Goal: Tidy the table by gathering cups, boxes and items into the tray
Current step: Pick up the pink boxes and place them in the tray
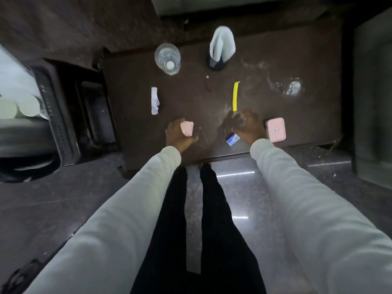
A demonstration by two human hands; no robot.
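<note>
My left hand (177,135) grips a small pink box (187,129) near the front edge of the dark brown table (275,66). My right hand (249,126) is curled on the table just right of a small blue-and-white packet (232,139); whether it holds anything I cannot tell. A second pink box (275,129) lies right beside that hand. A yellow strip (235,96) lies just beyond the right hand. A crumpled white paper (155,100) lies at the left. Far back stand a clear plastic bottle (168,58) and a dark holder with white napkins (221,48).
A dark tray (63,132) sits on a stand to the left of the table, with white cups (27,105) at its far left. A wet smear (292,88) marks the table's right side. A polished stone floor lies below, with my dark-trousered legs at the table's front edge.
</note>
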